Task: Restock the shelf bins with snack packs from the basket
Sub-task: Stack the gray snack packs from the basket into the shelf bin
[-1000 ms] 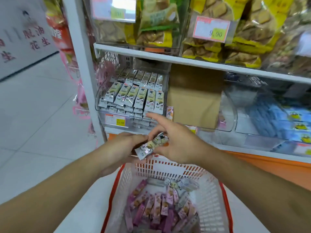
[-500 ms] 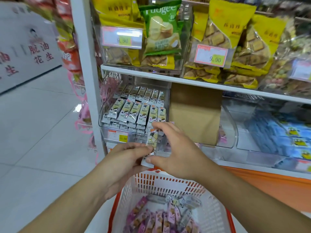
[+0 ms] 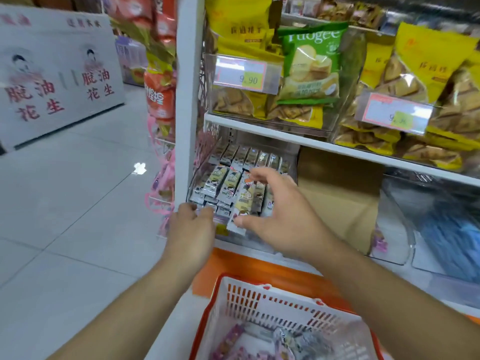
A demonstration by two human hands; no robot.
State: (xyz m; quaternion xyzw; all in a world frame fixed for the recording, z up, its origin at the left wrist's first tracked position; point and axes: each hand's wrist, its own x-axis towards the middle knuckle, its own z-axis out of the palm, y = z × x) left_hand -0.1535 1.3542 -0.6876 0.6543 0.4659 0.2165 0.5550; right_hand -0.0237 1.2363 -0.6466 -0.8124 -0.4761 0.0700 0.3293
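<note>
A clear shelf bin (image 3: 191, 189) on the lower shelf holds rows of small grey and cream snack packs (image 3: 223, 184). My right hand (image 3: 283, 216) pinches one such snack pack (image 3: 242, 201) lengthwise, fingers at its top end and thumb at its bottom end, just over the bin's front rows. My left hand (image 3: 192, 229) is at the bin's front left edge with its fingers curled over the rim; the fingertips are hidden. The white and red basket (image 3: 259, 302) is below my arms, with pink packs (image 3: 233, 339) and a few grey ones inside.
A brown cardboard piece (image 3: 337, 203) stands to the right of the bin, then a clear bin of blue packs (image 3: 446, 242). Yellow and green snack bags (image 3: 309, 66) fill the shelf above. Pink hanging goods (image 3: 166, 178) hang on the shelf end; tiled floor lies to the left.
My right hand has carried the pack up from above the basket to the bin. My left hand let go of the pack's lower end and moved to the bin's front edge. The view tilted up.
</note>
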